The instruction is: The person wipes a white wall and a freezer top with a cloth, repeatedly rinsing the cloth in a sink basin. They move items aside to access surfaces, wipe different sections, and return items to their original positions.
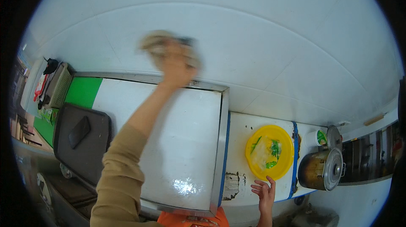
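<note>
Beige cloth [169,47], blurred, is bunched in the left hand [176,64], whose fingers are clamped on it against the white tiled wall [262,41] above the far edge of the table. The tan sleeve [120,172] of that arm comes up from the lower edge across the white table top [186,134], which has a metal rim and a bright glare spot near its front edge.

Off the table's left edge lies a dark tray [82,144] with a flat black thing on it, and beyond that a green surface [82,91] beside a grey basket [59,85] near the far left corner.

To the right, past a blue strip, sits a lower worn white counter [241,129]. The right hand [265,191] rests flat at its front edge, fingers spread apart and holding nothing, just beside a yellow bowl [269,152] with clear plastic and green leaves in it. Right of the bowl stands a metal pot [321,170], its lid tilted, with a small white cup [315,138] of green stuff behind it.
</note>
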`<action>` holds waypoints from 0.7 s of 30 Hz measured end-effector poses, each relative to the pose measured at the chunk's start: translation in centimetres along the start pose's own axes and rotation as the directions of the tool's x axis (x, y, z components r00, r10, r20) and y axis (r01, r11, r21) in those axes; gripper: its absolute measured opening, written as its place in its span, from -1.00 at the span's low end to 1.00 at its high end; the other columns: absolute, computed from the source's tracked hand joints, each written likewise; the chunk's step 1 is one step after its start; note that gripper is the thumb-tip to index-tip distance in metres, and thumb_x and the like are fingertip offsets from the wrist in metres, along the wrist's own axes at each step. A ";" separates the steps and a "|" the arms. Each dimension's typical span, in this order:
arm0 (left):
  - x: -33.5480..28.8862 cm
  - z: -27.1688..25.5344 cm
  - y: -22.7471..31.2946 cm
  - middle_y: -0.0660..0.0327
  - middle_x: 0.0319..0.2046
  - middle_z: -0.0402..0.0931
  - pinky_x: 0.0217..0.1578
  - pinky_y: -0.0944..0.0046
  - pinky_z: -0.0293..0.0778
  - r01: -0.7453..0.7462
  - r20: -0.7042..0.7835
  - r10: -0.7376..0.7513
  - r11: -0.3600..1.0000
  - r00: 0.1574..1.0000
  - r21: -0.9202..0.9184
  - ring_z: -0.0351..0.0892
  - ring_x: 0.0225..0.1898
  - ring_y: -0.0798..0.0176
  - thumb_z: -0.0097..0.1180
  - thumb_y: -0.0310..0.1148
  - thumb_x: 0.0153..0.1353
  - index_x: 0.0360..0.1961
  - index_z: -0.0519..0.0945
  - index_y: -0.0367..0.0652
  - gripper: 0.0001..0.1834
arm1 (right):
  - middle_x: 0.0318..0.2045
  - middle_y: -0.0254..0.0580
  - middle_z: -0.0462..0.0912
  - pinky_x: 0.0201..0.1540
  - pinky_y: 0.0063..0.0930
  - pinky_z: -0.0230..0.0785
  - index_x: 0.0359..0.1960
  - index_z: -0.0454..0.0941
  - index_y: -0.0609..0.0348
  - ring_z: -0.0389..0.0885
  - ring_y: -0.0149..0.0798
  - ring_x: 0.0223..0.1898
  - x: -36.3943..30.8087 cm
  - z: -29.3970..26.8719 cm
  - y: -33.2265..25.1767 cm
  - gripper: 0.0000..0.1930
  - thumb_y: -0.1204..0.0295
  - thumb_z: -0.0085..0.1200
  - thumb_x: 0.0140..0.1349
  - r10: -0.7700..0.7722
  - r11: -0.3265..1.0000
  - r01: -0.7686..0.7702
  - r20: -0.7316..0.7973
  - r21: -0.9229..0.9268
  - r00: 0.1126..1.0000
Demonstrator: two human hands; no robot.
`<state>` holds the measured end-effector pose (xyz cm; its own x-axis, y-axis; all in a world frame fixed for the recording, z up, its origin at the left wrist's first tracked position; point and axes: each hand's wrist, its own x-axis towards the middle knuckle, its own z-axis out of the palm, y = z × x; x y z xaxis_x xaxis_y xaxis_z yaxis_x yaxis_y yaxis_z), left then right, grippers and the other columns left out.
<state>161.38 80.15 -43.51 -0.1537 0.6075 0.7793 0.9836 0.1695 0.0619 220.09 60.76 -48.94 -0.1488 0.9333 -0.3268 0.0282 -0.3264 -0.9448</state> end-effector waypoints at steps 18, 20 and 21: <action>-0.1 -0.7 0.7 -0.01 0.47 0.32 0.33 -0.15 0.41 -0.148 0.606 0.347 0.923 0.716 -0.354 0.41 0.39 -0.19 0.14 0.14 0.35 0.47 0.37 0.04 -0.24 | 0.07 0.24 0.65 -0.02 -0.21 0.65 0.45 0.13 0.08 0.77 0.04 -0.07 0.0 1.1 -1.5 -0.44 0.20 0.02 0.56 0.020 0.999 -0.021 -0.037 -0.036 0.999; 0.2 -0.5 3.8 0.02 0.43 0.38 0.34 -0.03 0.41 0.036 0.647 0.343 0.867 0.681 -0.497 0.45 0.37 -0.11 0.00 0.17 0.45 0.46 0.38 0.01 -0.30 | 0.07 0.24 0.65 -0.02 -0.21 0.65 0.45 0.12 0.08 0.77 0.04 -0.06 0.1 1.8 -1.7 -0.44 0.19 0.03 0.56 0.006 0.999 -0.006 0.003 -0.043 1.000; 0.5 -0.9 3.1 0.03 0.41 0.40 0.34 -0.03 0.40 0.047 0.700 0.303 0.900 0.647 -0.433 0.44 0.38 -0.10 -0.03 0.18 0.47 0.46 0.38 0.00 -0.30 | 0.07 0.25 0.64 -0.02 -0.21 0.65 0.45 0.12 0.08 0.76 0.04 -0.06 0.1 2.0 -1.7 -0.44 0.20 0.03 0.56 0.009 0.999 -0.009 0.012 -0.041 1.000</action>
<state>164.41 80.26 -42.37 0.1321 0.9874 0.0866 0.9192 -0.1548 0.3620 218.04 61.09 -47.29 -0.1609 0.9283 -0.3352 0.0699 -0.3281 -0.9421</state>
